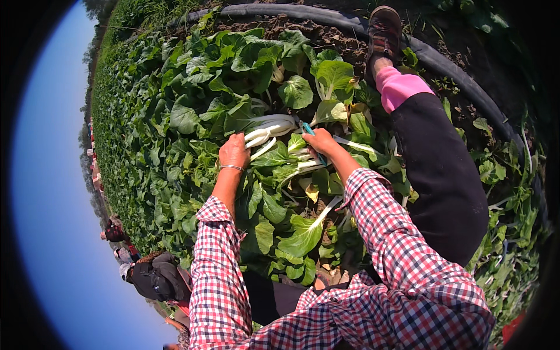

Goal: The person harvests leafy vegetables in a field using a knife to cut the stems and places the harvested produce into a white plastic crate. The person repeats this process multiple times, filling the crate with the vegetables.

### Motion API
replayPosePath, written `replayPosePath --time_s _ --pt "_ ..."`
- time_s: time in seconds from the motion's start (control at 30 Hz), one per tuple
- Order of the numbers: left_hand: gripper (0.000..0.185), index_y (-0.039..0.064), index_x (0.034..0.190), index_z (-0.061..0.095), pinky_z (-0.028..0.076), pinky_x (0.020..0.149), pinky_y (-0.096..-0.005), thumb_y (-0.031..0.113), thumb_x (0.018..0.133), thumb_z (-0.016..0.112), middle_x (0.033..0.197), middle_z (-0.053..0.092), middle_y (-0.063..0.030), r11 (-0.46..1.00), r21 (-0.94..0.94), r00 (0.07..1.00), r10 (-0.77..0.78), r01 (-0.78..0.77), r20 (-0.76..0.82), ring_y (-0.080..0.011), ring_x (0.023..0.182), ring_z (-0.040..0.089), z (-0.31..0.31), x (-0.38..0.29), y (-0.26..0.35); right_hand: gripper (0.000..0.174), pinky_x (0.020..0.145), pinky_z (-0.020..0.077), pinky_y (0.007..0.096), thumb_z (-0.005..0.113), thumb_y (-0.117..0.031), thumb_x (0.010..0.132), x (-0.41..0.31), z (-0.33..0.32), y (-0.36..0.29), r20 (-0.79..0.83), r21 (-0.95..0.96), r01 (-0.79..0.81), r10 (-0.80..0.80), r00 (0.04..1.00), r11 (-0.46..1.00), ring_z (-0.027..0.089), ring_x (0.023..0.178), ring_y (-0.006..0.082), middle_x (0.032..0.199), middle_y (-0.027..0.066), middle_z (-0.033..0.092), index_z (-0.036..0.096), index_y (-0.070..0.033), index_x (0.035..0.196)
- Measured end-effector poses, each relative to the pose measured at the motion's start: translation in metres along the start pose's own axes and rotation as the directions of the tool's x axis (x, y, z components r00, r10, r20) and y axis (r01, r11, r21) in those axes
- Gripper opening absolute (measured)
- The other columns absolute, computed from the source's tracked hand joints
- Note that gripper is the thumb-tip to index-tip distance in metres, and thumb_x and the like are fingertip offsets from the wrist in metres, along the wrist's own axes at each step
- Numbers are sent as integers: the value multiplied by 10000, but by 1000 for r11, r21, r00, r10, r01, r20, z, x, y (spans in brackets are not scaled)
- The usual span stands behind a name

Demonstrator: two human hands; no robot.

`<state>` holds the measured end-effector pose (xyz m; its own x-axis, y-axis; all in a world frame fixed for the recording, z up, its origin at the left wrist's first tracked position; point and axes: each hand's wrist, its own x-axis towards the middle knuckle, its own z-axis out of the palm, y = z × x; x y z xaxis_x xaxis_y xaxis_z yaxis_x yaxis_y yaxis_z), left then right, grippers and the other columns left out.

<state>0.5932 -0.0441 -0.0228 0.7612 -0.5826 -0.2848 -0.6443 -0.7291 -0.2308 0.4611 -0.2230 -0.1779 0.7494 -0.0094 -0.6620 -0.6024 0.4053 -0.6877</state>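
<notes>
My left hand (235, 153), with a metal bangle at its wrist, is closed around a leafy green plant with thick white stalks (271, 127). The stalks lie sideways, their base end towards my right hand (321, 142). That hand grips a teal-handled cutting tool (307, 128), whose tip is beside the base of the stalks. My fingers hide part of the tool, so its exact kind is unclear. Just below, between my hands, lie more white-stalked greens (306, 165). A loose leaf with a long white stalk (306, 232) rests nearer to my body.
Dense rows of leafy greens (153, 131) spread ahead and to the left. A dark hose (437, 57) curves along the bed's far and right edges. My outstretched leg (437, 175) and shoe (385, 35) lie at right. Other people (157, 275) bend over at lower left.
</notes>
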Motion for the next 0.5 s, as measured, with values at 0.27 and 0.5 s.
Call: replayPosePath --time_s 0.27,0.5 --pt "312 86 912 537 504 643 -402 181 670 709 856 590 -130 1000 -2 999 -27 27 -46 -310 735 612 8 -15 0 381 458 467 361 535 -251 870 22 18 -1 16 3 -63 63 998 998 569 444 221 533 126 577 563 66 661" --pt "282 93 871 516 494 623 -388 112 646 684 894 524 -102 999 -29 997 13 -15 -72 -284 732 593 8 -44 8 386 672 495 387 534 -314 831 0 29 16 288 -843 269 -31 957 466 651 686 277 680 164 644 645 54 804"
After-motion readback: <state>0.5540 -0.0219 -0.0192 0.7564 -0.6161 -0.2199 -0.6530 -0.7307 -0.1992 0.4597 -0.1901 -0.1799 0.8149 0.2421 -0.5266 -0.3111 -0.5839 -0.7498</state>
